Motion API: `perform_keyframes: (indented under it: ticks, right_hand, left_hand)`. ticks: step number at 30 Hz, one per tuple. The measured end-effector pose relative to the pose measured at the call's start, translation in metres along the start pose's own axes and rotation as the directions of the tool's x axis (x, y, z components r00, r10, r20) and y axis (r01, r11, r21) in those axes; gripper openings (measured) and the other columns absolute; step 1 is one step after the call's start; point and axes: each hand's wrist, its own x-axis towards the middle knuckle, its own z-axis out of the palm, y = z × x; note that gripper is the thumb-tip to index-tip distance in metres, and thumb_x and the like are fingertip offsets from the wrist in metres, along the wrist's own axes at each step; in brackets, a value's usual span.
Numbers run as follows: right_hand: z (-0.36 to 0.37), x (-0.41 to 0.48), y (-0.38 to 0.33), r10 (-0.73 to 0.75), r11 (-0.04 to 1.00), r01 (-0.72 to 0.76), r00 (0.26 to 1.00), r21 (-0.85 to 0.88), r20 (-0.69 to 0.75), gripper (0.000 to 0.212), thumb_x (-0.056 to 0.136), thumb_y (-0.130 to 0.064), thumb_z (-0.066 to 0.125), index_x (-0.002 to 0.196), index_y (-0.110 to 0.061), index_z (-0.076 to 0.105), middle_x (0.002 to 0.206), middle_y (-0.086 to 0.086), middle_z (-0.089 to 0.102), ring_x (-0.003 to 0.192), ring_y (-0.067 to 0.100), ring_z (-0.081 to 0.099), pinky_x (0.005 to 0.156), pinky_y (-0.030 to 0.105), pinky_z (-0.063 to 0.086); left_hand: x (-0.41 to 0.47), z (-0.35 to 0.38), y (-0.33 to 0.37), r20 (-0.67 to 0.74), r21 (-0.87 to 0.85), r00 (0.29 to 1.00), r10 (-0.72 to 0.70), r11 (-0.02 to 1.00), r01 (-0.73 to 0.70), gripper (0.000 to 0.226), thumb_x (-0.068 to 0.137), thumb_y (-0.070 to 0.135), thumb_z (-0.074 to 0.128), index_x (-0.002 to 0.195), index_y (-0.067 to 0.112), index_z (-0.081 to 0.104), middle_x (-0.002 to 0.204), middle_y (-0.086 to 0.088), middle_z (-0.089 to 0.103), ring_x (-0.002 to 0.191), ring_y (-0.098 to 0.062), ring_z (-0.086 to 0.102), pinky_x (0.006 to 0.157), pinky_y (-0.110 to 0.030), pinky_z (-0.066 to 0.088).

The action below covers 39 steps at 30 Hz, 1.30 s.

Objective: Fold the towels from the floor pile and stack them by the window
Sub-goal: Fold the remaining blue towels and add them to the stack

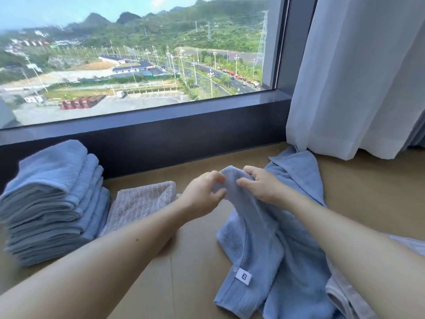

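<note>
Pinching the blue towel (255, 238) at its top edge, left hand (202, 194) and right hand (262, 184) close together; soft, limp cloth, probably light, drooping to the floor (195, 261).

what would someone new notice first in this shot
Both hands, left hand and right hand, pinch the top edge of a crumpled light blue terry towel at centre. A tall stack of folded blue towels stands far left under the wide window.
</note>
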Motion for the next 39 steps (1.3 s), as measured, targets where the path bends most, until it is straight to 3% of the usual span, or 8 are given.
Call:
perform_keyframes:
  ticks: [4, 10, 16, 18, 20, 23, 32, 39]
  right_hand:
    - [0.001, -0.014, -0.08, -0.145, 0.989, 0.14, 0.985, 0.053, 0.092, 0.024, 0.089, -0.018, 0.052, 0.07, -0.019, 0.037, 0.067, -0.002, 0.036, 0.063, 0.012, 0.034, 0.06, 0.028, 0.028]
    - [0.002, -0.05, -0.173, -0.276, 0.961, 0.272, 0.922, 0.054, 0.27, 0.022, 0.091, -0.025, 0.057, 0.075, -0.015, 0.045, 0.072, 0.0, 0.045, 0.068, 0.012, 0.045, 0.066, 0.026, 0.036]
    - [0.01, -0.09, -0.255, -0.393, 0.91, 0.415, 0.867, -0.008, 0.306, 0.019, 0.092, -0.02, 0.056, 0.074, -0.02, 0.049, 0.074, -0.002, 0.046, 0.071, 0.011, 0.043, 0.067, 0.026, 0.033]
    - [0.017, -0.099, -0.278, -0.442, 0.881, 0.471, 0.855, -0.048, 0.271, 0.021, 0.087, -0.016, 0.059, 0.071, -0.019, 0.046, 0.07, -0.004, 0.043, 0.069, 0.012, 0.039, 0.066, 0.027, 0.032]
    - [0.025, -0.106, -0.296, -0.487, 0.868, 0.496, 0.855, -0.011, 0.179, 0.019, 0.082, -0.01, 0.062, 0.073, -0.019, 0.048, 0.066, -0.004, 0.045, 0.064, 0.011, 0.041, 0.062, 0.025, 0.034]
    - [0.037, -0.115, -0.312, -0.511, 0.859, 0.506, 0.852, 0.074, 0.114, 0.018, 0.081, -0.013, 0.067, 0.081, -0.023, 0.053, 0.068, 0.001, 0.054, 0.061, 0.013, 0.047, 0.059, 0.026, 0.038]
    - [0.039, -0.129, -0.308, -0.281, 0.927, 0.322, 0.935, -0.194, 0.215, 0.025, 0.085, -0.026, 0.061, 0.066, -0.012, 0.054, 0.067, 0.003, 0.048, 0.063, 0.014, 0.042, 0.06, 0.027, 0.03]
    - [0.042, -0.124, -0.338, -0.402, 0.872, 0.332, 0.905, -0.359, -0.141, 0.015, 0.093, -0.024, 0.055, 0.083, -0.018, 0.064, 0.09, 0.003, 0.06, 0.084, 0.016, 0.05, 0.057, 0.022, 0.032]
  left_hand:
    - [-0.025, -0.064, 0.004, -0.083, -0.01, 0.996, 0.017, 1.0, -0.018, 0.05, 0.091, 0.027, 0.055, 0.138, 0.022, 0.038, 0.139, 0.006, 0.041, 0.126, -0.019, 0.038, 0.099, -0.025, 0.032]
    - [-0.087, -0.155, 0.009, -0.141, -0.023, 0.99, 0.006, 1.0, -0.01, 0.068, 0.089, 0.028, 0.059, 0.145, 0.032, 0.021, 0.143, 0.001, 0.036, 0.135, -0.015, 0.016, 0.099, -0.021, 0.022]
    - [-0.148, -0.232, 0.012, -0.203, 0.132, 0.979, 0.032, 0.991, -0.005, 0.032, 0.093, 0.028, 0.053, 0.124, 0.022, 0.049, 0.138, 0.004, 0.041, 0.131, -0.016, 0.028, 0.097, -0.022, 0.025]
    - [-0.166, -0.253, 0.01, -0.253, 0.116, 0.967, 0.023, 0.993, 0.007, 0.015, 0.094, 0.026, 0.049, 0.107, 0.021, 0.055, 0.127, -0.005, 0.05, 0.117, -0.018, 0.042, 0.085, -0.021, 0.039]
    - [-0.186, -0.273, 0.007, -0.347, 0.092, 0.938, 0.009, 0.995, 0.025, 0.009, 0.093, 0.016, 0.047, 0.094, 0.022, 0.053, 0.102, -0.012, 0.059, 0.092, -0.02, 0.05, 0.063, -0.021, 0.036]
    - [-0.213, -0.298, 0.002, -0.473, 0.018, 0.881, -0.016, 0.999, 0.028, 0.014, 0.091, 0.011, 0.047, 0.091, 0.021, 0.056, 0.089, -0.017, 0.062, 0.074, -0.017, 0.048, 0.056, -0.022, 0.033]
    - [-0.256, -0.336, -0.042, -0.718, -0.309, 0.621, -0.314, 0.943, 0.119, 0.02, 0.087, 0.028, 0.065, 0.095, 0.01, 0.068, 0.105, -0.008, 0.063, 0.093, -0.023, 0.056, 0.071, -0.025, 0.04]
    - [-0.264, -0.343, -0.044, -0.684, -0.335, 0.667, -0.295, 0.94, 0.072, 0.025, 0.086, 0.035, 0.065, 0.093, 0.011, 0.064, 0.087, 0.003, 0.057, 0.089, -0.018, 0.053, 0.075, -0.026, 0.04]
